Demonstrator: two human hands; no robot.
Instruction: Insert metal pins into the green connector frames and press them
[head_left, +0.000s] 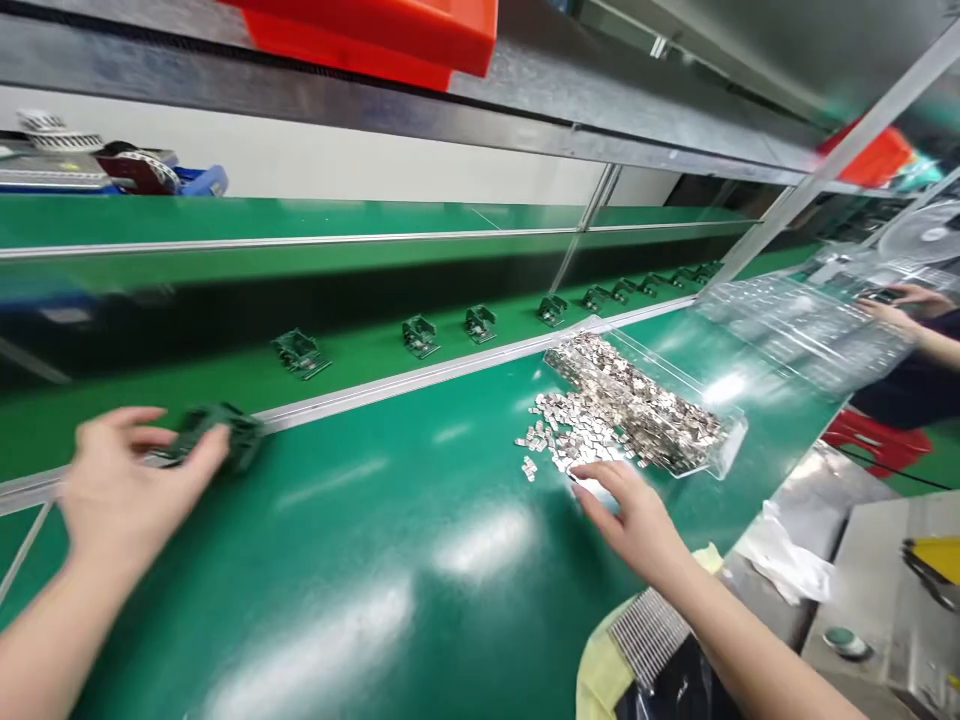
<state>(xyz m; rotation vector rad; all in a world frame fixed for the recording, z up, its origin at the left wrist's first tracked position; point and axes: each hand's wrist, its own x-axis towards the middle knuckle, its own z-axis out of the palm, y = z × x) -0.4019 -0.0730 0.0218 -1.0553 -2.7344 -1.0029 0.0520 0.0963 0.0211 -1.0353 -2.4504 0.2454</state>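
At the left, my left hand [131, 480] grips a green circuit board assembly [225, 435] between thumb and fingers, over the pale rail at the belt's edge; motion blurs the piece. My right hand [626, 515] is beside a heap of small silvery metal parts [574, 430], with thumb and forefinger pinched together. Whatever is between those fingertips is too small to make out. More of the metal parts fill a clear plastic tray [735, 445], which lies on its side and spills onto the green worktop [375, 560].
Several green board assemblies [300, 352] stand in a row on the green belt [360, 365] behind the rail. A red bin [375, 40] sits on the shelf overhead. Clear plastic trays [817, 330] are stacked at right, near another person's hands [904, 305].
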